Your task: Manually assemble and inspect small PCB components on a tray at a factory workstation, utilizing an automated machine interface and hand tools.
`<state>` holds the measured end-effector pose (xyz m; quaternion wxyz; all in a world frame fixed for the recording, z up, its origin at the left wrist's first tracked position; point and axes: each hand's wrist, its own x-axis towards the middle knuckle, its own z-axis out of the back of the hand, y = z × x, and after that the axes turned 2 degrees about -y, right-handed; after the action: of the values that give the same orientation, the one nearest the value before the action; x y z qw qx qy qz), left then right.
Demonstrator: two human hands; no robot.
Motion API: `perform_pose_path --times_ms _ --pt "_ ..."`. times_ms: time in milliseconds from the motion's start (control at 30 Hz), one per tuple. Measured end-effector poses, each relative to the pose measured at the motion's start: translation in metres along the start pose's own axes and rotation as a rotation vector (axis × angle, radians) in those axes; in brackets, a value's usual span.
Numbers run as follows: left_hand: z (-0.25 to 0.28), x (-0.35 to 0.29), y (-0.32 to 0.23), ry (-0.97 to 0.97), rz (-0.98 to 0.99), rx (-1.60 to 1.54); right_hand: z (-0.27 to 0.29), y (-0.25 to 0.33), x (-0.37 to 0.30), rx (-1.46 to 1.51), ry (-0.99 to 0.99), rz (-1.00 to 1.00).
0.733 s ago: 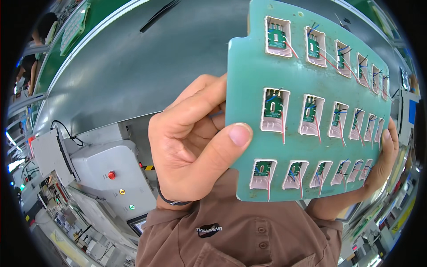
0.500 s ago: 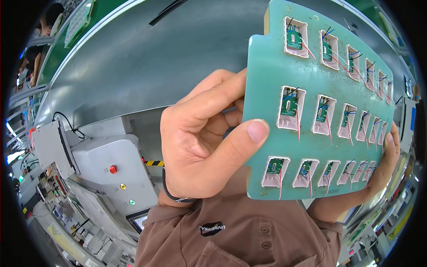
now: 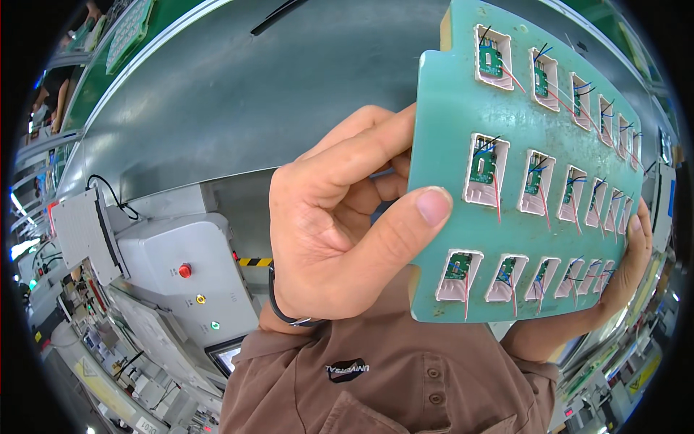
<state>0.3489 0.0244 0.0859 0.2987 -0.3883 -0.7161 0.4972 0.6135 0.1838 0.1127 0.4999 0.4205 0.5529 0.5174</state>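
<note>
A green fixture board (image 3: 499, 231) is held up, tilted, in both my hands at the right. Rows of white rectangular housings (image 3: 486, 170) sit in its cut-outs, each with a small green circuit board (image 3: 491, 62) and thin red, black and blue wires. My left hand (image 3: 347, 210) grips the board's left edge, thumb on the face and fingers curled behind it. Closed on the far right edge is my right hand (image 3: 636, 249); its fingers behind the board are mostly hidden.
Behind the board lies a dark grey worktop (image 3: 238, 94) with a black strip-like thing (image 3: 278, 16) on it. A grey control box (image 3: 181, 267) with red, yellow and green buttons stands at the left. Another person's arm (image 3: 59, 105) shows at the far left.
The board and my left hand have shifted slightly to the right. Both hands keep their hold, and the housings stay in place.
</note>
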Motion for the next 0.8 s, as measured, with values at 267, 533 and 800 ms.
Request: perform_pose_path --times_ms 267,533,800 --pt "0.002 0.000 0.000 -0.005 0.010 -0.009 -0.013 0.008 -0.008 -0.017 -0.014 -0.038" --pt "0.009 0.003 0.005 0.056 0.030 -0.175 -0.046 0.020 -0.023 0.038 -0.081 -0.106" --pt "0.007 0.004 0.009 -0.006 0.000 -0.047 -0.010 0.012 -0.020 0.039 0.047 0.005"
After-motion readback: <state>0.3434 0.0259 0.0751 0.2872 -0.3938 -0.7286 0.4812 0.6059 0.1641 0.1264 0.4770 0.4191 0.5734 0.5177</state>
